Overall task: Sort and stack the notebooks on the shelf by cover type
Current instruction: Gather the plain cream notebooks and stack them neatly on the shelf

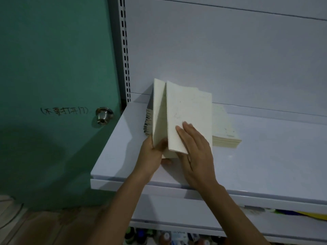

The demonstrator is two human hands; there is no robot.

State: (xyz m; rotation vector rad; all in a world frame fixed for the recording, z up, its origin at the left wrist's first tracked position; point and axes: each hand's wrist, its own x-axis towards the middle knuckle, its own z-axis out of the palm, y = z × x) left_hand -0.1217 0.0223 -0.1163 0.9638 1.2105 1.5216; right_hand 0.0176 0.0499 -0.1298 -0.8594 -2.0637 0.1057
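Several cream-covered notebooks stand on edge at the left end of the white shelf (265, 156). My left hand (150, 156) grips the bottom of a leaning cream notebook (159, 110). My right hand (194, 147) lies flat against the face of the front cream notebook (189, 106) and holds its lower corner. Behind them at the far left stands a spiral-bound notebook (147, 122) with dark wire rings. A flat stack of cream notebooks (224, 131) lies on the shelf to the right, partly hidden by the upright ones.
A green door (53, 68) with a metal knob (103, 114) and handwritten characters stands just left of the shelf. A slotted upright post (125, 50) runs up the shelf's left side. Lower shelves hold bottles (164, 237) and coloured items (292, 213).
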